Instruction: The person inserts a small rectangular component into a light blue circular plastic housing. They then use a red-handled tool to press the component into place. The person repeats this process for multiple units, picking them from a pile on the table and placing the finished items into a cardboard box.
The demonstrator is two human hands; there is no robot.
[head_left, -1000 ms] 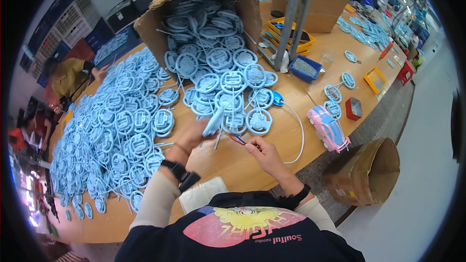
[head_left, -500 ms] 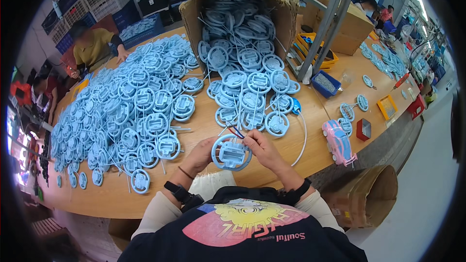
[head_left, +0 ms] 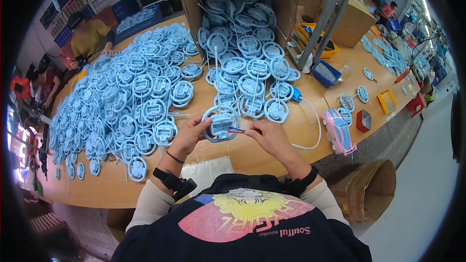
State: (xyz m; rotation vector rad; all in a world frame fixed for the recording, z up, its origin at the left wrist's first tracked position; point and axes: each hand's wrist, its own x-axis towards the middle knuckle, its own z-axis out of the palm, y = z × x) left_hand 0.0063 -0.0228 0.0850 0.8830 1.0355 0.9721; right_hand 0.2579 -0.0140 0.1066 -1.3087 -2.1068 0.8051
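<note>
My left hand [head_left: 191,135] grips the left rim of a light blue toy steering wheel [head_left: 222,124], its thumb at the edge of the wheel's hub. The hub faces up and shows a rectangular recess. Pinched between the fingertips of my right hand [head_left: 272,138] are thin wires [head_left: 236,130], red and blue, which run from the wheel toward the right. A pale thin rod [head_left: 216,73] points away from the wheel's top. Just beyond my hands lie more steering wheels [head_left: 253,104], spilling from a tipped cardboard box [head_left: 191,17].
A large heap of steering wheels [head_left: 138,85] covers the left of the table [head_left: 194,191]. To the right are a blue tool with a white cable [head_left: 318,126], a pink toy car [head_left: 339,132], a blue bin [head_left: 325,73] and a metal post [head_left: 330,19]. Other people sit further off.
The steering wheel has shifted left and away from me, held by my left hand. My right hand has moved right, drawing the wires from the wheel's top to its right side.
</note>
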